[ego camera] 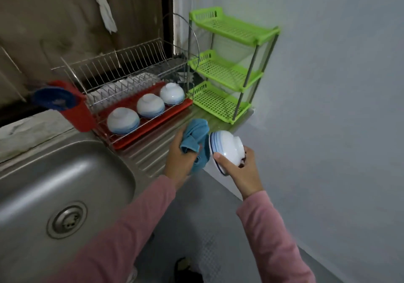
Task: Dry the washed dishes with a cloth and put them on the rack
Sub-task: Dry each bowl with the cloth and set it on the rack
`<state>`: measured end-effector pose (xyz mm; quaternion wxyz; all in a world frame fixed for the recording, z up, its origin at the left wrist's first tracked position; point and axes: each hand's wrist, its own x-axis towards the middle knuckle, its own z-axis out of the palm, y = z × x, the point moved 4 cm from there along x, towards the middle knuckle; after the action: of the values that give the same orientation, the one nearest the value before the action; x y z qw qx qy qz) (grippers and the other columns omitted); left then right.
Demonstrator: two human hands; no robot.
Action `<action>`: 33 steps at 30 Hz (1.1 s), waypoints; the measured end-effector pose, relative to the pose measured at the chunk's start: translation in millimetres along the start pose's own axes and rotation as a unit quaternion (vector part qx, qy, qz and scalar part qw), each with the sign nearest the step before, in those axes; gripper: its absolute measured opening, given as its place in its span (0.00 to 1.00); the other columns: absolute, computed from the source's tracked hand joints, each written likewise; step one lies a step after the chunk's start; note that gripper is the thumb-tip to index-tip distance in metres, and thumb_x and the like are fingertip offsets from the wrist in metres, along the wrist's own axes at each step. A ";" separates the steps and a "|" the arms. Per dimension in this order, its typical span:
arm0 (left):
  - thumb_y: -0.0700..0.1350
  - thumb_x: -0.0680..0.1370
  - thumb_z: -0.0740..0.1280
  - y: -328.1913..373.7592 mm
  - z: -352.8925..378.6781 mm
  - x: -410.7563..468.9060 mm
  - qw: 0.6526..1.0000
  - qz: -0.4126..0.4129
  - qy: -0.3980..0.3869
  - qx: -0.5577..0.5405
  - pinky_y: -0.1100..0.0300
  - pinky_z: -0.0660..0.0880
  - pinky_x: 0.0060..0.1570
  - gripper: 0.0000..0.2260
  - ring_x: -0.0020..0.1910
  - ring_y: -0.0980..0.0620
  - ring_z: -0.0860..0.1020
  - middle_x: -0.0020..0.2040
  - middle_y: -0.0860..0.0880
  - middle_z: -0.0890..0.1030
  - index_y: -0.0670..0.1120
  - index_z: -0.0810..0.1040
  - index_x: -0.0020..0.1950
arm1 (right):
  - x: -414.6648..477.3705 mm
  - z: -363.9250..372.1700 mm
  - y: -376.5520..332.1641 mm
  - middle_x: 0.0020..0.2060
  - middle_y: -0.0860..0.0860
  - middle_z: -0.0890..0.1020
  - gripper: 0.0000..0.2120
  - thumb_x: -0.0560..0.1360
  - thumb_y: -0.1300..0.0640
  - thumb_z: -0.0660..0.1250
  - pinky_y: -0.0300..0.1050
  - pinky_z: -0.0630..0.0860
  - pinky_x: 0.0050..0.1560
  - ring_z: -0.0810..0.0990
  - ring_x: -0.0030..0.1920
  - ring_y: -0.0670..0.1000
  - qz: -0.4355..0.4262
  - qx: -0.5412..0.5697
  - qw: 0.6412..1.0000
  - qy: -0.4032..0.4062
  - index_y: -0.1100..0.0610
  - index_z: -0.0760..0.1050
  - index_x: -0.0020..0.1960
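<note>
**Bowl held on its side beside the cloth, above the bench edge**

The blue-striped white bowl (227, 149) is turned on its side. Its mouth is pointed left towards the cloth, its foot right towards the wall, so the rim-to-foot axis is laid roughly level. It is held in the air just past the right edge of the bench (148, 151), below the rack.

The bowl is grasped by the right grip (240, 173) from below and behind: the thumb is laid across the lower rim, the fingers are curled round the foot, and most of the bowl is left above and to the left of the palm.

A blue cloth (196, 134) is bunched in the clenched left grip (181, 158), just left of the bowl's mouth; whether the cloth is touching the rim cannot be told.

Further back, three matching bowls (150, 105) are set upside down in a row on the lower tier of the wire rack (122, 68), over a red tray (140, 139). A red holder (80, 112) is hung on the rack's left end. A green three-tier shelf (229, 27) is stood just right of the rack, and a steel sink (65, 173) is set to the left.
</note>
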<state>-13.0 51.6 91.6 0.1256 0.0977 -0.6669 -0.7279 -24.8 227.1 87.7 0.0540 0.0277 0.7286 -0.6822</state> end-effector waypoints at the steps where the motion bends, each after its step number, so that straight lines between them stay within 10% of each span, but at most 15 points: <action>1: 0.35 0.76 0.70 0.8 -0.4 17.0 1.000 0.010 0.009 0.001 0.50 0.75 0.61 0.25 0.63 0.54 0.78 0.63 0.56 0.80 0.57 0.73 0.69 | 19.3 4.5 -2.3 0.57 0.46 0.75 0.35 0.66 0.50 0.79 0.32 0.75 0.42 0.76 0.52 0.42 0.000 -0.006 1.000 -0.010 0.51 0.66 0.67; 6: 0.30 0.78 0.65 1.9 -10.3 84.2 0.997 0.032 0.068 0.023 0.66 0.76 0.55 0.25 0.60 0.65 0.76 0.64 0.55 0.76 0.51 0.70 0.71 | 103.2 29.5 -10.5 0.56 0.45 0.75 0.33 0.68 0.53 0.79 0.33 0.77 0.43 0.76 0.53 0.41 0.003 -0.007 0.998 -0.056 0.49 0.65 0.66; 18: 0.29 0.77 0.63 -5.7 -58.0 157.8 0.957 -0.020 0.284 0.062 0.62 0.78 0.48 0.15 0.48 0.51 0.79 0.47 0.49 0.80 0.49 0.74 0.50 | 241.8 113.7 -14.5 0.58 0.47 0.75 0.36 0.63 0.51 0.83 0.48 0.76 0.58 0.76 0.60 0.52 -0.030 -0.080 0.965 -0.247 0.50 0.67 0.64; 22: 0.46 0.76 0.64 -5.8 -67.9 169.4 0.934 -0.038 0.354 -0.021 0.47 0.76 0.54 0.06 0.51 0.44 0.79 0.50 0.46 0.81 0.50 0.76 0.51 | 277.8 141.3 -19.0 0.56 0.43 0.74 0.37 0.62 0.55 0.84 0.47 0.75 0.57 0.75 0.60 0.51 -0.067 -0.103 0.943 -0.308 0.47 0.66 0.62; 26: 0.66 0.73 0.66 -6.2 -76.3 167.6 0.901 -0.049 0.428 -0.042 0.45 0.75 0.50 0.23 0.48 0.42 0.80 0.48 0.39 0.81 0.45 0.78 0.49 | 294.5 174.5 -21.9 0.59 0.43 0.75 0.42 0.54 0.40 0.82 0.53 0.75 0.63 0.75 0.61 0.49 -0.132 -0.150 0.924 -0.327 0.47 0.69 0.63; 33: 0.39 0.76 0.72 -13.3 -99.2 167.5 0.843 -0.009 0.534 0.061 0.58 0.79 0.44 0.08 0.47 0.49 0.80 0.47 0.48 0.80 0.49 0.75 0.47 | 308.3 231.8 -28.6 0.66 0.51 0.71 0.48 0.57 0.40 0.81 0.53 0.70 0.67 0.70 0.66 0.53 -0.205 -0.270 0.872 -0.354 0.53 0.66 0.70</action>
<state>-142.0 -93.6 73.5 0.4495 0.4852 -0.5387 -0.5218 -324.6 -16.3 65.5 0.1727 -0.3810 0.8061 -0.4186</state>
